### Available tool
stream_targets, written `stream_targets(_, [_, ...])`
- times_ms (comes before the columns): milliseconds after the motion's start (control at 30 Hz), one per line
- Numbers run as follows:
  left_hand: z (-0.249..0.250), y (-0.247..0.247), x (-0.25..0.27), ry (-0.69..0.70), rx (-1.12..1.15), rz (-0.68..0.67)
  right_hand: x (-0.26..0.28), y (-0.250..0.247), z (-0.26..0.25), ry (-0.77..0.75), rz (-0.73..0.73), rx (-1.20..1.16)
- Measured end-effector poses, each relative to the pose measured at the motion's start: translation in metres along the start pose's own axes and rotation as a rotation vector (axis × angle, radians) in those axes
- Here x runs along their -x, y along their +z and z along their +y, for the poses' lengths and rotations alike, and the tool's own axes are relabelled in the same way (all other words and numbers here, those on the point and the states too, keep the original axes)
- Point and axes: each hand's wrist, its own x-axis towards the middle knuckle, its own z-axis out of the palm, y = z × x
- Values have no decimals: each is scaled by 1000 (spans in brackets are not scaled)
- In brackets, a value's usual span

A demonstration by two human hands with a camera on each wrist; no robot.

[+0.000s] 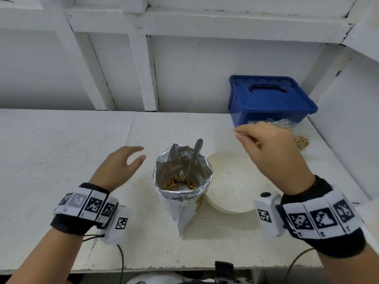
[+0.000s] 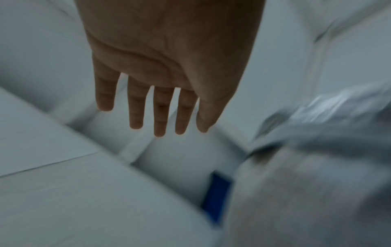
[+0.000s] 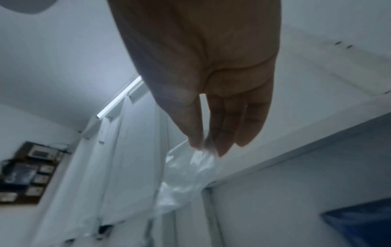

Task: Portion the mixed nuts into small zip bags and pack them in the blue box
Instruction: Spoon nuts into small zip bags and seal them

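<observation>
Above the white bowl (image 1: 231, 187), my right hand (image 1: 270, 148) pinches a clear, empty zip bag (image 1: 224, 138) between thumb and fingertips (image 3: 195, 140). Left of the bowl, touching its rim: open foil bag of mixed nuts (image 1: 181, 181), metal spoon (image 1: 193, 158) standing inside. Left of that bag, my left hand (image 1: 121, 165) hovers, fingers spread and straight, holding nothing. Behind the bowl: blue box (image 1: 270, 99), lid on. Filled zip bags (image 1: 299, 140) lie in front of the box.
</observation>
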Motion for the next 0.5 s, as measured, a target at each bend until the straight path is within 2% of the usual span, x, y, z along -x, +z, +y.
stream_targets(100, [49,-27,3,106,237,96,-10,12,-21,-92,59,-135])
stream_targets(200, [84,-44,11,193,422,73,-15,26,-38,-134,24,-303])
stream_targets(300, [98,-47,12,184,521,10,-15,33,-48,-89,-19,-425])
stream_targets(400, [101,-44,9,129,544,42,-14,34,-52,-17,-33,-507])
stream_targets(500, [101,-40,8,102,707,88,-14,34,-54,5,-53,-536])
